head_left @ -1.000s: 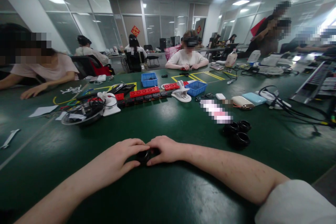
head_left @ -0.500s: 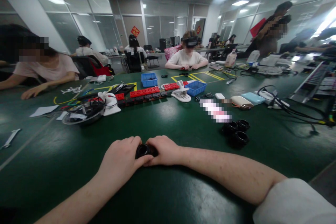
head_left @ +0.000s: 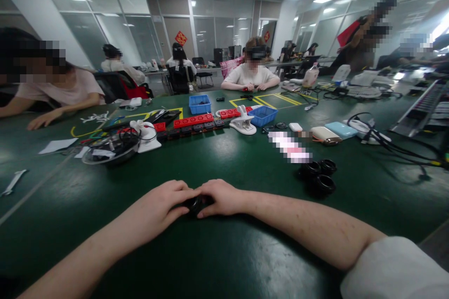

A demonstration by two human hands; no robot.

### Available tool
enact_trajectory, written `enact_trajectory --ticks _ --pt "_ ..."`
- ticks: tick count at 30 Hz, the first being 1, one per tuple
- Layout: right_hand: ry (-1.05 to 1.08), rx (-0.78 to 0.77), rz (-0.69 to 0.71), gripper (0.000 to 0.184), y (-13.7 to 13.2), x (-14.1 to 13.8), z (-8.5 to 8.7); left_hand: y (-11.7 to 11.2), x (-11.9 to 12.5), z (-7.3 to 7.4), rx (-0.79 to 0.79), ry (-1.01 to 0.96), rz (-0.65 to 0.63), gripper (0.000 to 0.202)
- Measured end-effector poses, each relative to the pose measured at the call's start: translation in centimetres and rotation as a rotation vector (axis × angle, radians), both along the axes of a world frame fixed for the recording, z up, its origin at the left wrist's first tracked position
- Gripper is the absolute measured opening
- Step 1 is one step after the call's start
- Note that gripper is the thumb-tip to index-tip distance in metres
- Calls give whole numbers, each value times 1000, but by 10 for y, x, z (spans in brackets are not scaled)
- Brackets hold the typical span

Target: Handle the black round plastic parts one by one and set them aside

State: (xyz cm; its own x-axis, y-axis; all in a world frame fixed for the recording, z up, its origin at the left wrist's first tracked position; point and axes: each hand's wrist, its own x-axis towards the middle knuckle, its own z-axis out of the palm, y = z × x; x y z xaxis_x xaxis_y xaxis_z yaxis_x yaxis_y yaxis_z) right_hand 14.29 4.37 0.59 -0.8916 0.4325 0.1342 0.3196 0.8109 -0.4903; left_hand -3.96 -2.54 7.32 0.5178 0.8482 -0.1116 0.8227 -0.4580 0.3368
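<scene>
A glossy black, hollow round part [head_left: 195, 203] sits low over the green table [head_left: 224, 243], between my two hands. My left hand [head_left: 171, 202] closes on it from the left, fingers across its top and thumb along its near side. From the right, my right hand [head_left: 220, 197] grips it with fingers and thumb. My fingertips meet above the part and cover most of it, so its full shape is hidden. Several similar black hollow round parts [head_left: 322, 184] stand in a cluster to the right of my hands.
Beyond my hands lie a bowl of cables [head_left: 111, 153], a white clip stand [head_left: 243, 124], a row of red blocks [head_left: 193, 120] and blue bins [head_left: 262, 116]. A wrench [head_left: 14, 182] is at far left. Co-workers sit at left [head_left: 63, 88] and across the table [head_left: 250, 74].
My left hand has turned, its fingers now reaching over the top of the black part, whose opening was plainer before. My right hand stays nearly in place.
</scene>
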Motion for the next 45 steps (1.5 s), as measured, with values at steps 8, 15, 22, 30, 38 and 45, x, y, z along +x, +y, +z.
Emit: enact_trajectory --ticks 8,15,22,30,38,45 --pt "-8 42 -291 44 -21 -8 -1 -14 35 -9 311 330 266 28" --pt "-39 149 -359 50 -32 -11 1 -15 33 -12 405 334 253 31" --pt "-64 64 -71 51 -14 1 10 -8 6 5 206 3 46 29" --pt "-40 0 -72 44 -10 1 7 0 -6 3 -20 -29 -72 35" --pt "-45 156 -295 43 -27 -9 0 -12 28 -7 204 202 204 23" --pt "-56 169 -277 62 -27 -7 4 -13 25 -11 306 184 207 32"
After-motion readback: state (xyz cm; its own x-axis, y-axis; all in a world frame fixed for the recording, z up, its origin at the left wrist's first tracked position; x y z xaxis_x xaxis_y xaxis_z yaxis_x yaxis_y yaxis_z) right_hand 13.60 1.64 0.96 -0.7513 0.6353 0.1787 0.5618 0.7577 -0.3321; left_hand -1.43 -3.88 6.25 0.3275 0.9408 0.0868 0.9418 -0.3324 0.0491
